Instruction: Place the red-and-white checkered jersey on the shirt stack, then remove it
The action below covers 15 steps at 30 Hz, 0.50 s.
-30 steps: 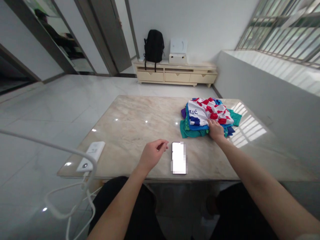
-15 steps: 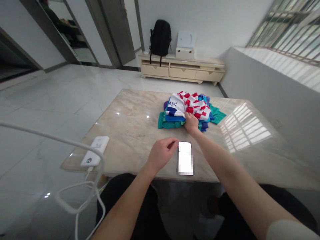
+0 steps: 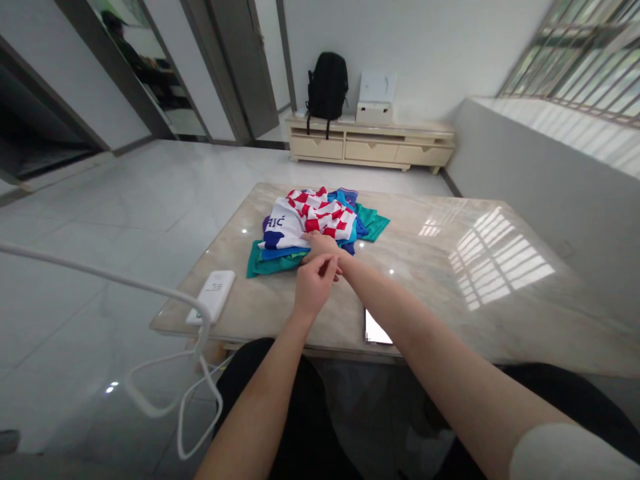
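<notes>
A heap of jerseys (image 3: pixel 330 217) lies toward the left of the marble table, with a red-and-white checkered jersey (image 3: pixel 287 227) on top and blue and green ones underneath. My right hand (image 3: pixel 323 247) is at the front edge of the heap, its fingers closed on the fabric and partly hidden. Just in front of its wrist, my left hand (image 3: pixel 313 283) is closed with curled fingers, and nothing shows in it. A phone (image 3: pixel 376 328) with a bright screen lies near the table's front edge, partly covered by my right forearm.
A white power bank (image 3: pixel 215 297) sits at the table's (image 3: pixel 450 320) left corner, with a white cable (image 3: pixel 205 333) looping in front. Beyond stands a low cabinet (image 3: pixel 370 150) bearing a black backpack (image 3: pixel 327 87) and a white box (image 3: pixel 375 100). Someone sits past the doorway at left.
The jersey heap has slid left across the table along with my right hand. My left hand has moved away from the phone's top to beside my right wrist. The view has shifted slightly.
</notes>
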Tool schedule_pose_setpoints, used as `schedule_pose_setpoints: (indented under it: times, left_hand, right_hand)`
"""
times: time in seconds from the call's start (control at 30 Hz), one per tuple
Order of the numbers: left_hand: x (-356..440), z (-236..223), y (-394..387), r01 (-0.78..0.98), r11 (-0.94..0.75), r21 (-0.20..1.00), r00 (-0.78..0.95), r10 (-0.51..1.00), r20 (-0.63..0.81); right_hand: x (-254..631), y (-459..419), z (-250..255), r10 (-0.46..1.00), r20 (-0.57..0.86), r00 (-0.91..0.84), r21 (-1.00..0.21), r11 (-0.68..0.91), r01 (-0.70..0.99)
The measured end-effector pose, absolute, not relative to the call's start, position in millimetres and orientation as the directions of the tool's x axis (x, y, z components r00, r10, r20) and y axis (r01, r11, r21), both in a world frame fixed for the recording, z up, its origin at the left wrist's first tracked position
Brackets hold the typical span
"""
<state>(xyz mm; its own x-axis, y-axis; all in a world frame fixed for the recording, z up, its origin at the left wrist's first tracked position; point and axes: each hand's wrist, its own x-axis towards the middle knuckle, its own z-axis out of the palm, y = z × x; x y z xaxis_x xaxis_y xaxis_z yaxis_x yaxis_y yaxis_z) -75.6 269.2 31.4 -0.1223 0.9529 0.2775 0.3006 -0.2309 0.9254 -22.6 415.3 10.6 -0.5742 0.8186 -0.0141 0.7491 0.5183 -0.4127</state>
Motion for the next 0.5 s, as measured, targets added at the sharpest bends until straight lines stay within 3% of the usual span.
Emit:
schedule_pose_setpoints:
  times: [0.13,0.27,0.37,0.43,0.5]
  left_hand:
    - [-81,24,284,0.250,-0.186,0.950,-0.161,0.960,0.230]
    - [-76,16,301,0.140,-0.078,0.987,-0.151,0.984,0.099]
    - [-71,21,305,0.014,0.002,1.000,-0.049,0.999,-0.001]
    - [-71,31,303,-0.132,0.013,0.991,0.063,0.998,-0.005]
    - [-72,44,298,-0.217,-0.049,0.975,0.085,0.994,0.069]
  right_hand:
    - [16,422,21,0.827,-0.010,-0.563,-0.508,0.480,0.715]
    - [51,421,50,0.875,0.169,-0.453,-0.606,0.455,0.652]
    - [64,409,91,0.878,0.310,-0.365,-0.676,0.473,0.565]
    - [71,390,120,0.854,0.362,-0.373,-0.771,0.500,0.395]
    - [84,361,143,0.794,0.391,-0.465,-0.885,0.463,0.046]
